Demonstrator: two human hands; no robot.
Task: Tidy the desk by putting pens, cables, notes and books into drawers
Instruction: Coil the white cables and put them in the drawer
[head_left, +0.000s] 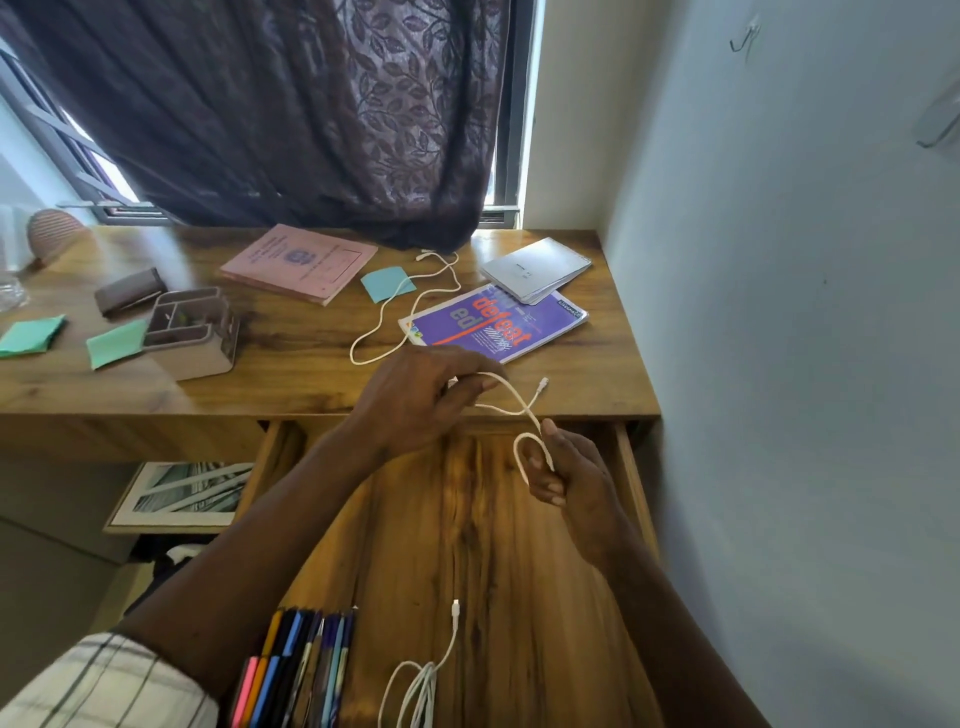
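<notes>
The table carries a purple book, a pink notebook, a grey booklet, an organiser and green notes. Below, the open drawer holds pens and a coiled cable. Both the left hand and right hand pinch a white cable with closed fingers above the drawer, its far end trailing across the table.

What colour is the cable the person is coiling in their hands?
White. The cable shows best in the head view, held between both hands above the open drawer.
</notes>
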